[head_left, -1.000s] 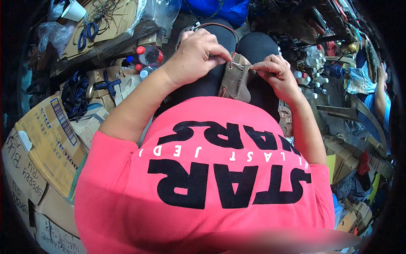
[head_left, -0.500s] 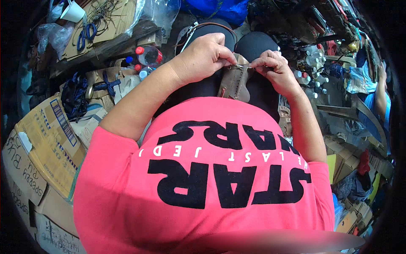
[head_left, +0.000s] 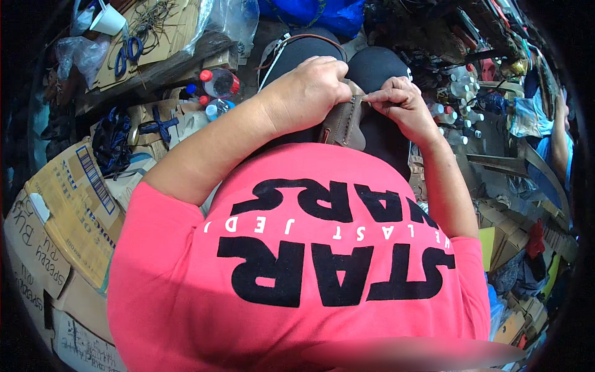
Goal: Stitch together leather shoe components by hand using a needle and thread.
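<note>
A brown-grey leather piece (head_left: pixel 345 125) with a dark stitched seam, like part of a shoe upper, lies across my lap between my thighs. My left hand (head_left: pixel 315 90) is curled closed at its far left edge. The fingertips are turned away, so what they hold is hidden. From the right, my right hand (head_left: pixel 401 104) pinches thumb against forefinger at the top of the seam, where a thin pale thread shows at the fingertips. A brown cord (head_left: pixel 316 35) and a white strip loop over my left knee.
Blue-handled scissors (head_left: pixel 128 54) lie on cardboard at the far left, near a white cup (head_left: pixel 108 20). Plastic bottles (head_left: pixel 220 82) stand left of my legs, with more bottles (head_left: pixel 460 87) on the right. Flattened cartons (head_left: pixel 74 204) crowd the left side. Another person's arm (head_left: pixel 561 136) shows at the far right.
My left hand has turned over and closed, moving slightly right and down over the leather, so its fingertips no longer show. My right hand stays nearly in place, still pinching.
</note>
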